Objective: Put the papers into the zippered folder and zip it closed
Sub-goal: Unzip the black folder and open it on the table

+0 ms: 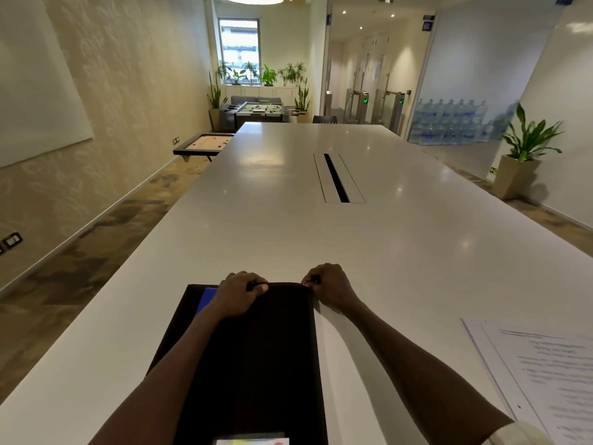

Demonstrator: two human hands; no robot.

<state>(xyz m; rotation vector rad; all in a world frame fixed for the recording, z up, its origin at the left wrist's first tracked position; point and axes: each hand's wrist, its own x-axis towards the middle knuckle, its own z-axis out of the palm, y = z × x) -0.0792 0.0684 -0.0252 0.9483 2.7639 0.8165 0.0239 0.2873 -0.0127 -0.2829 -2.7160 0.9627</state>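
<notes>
Two hands, left hand [239, 295] and right hand [327, 289], curl tight fingers on the black folder [256, 358] top edge; papers [542, 370] lie nearby

Both bare forearms reach forward from the bottom edge, converging slightly. Left hand [239, 295] knuckles up, fingers curled over the far edge of the black folder [253, 358], thumb pressed on top. Right hand [330, 289] at the far right corner of the same edge, fingers curled tight, pinching something small and dark there (too small to tell what). Hands apart, level with each other. Pale sleeve cuff at right elbow.
</notes>
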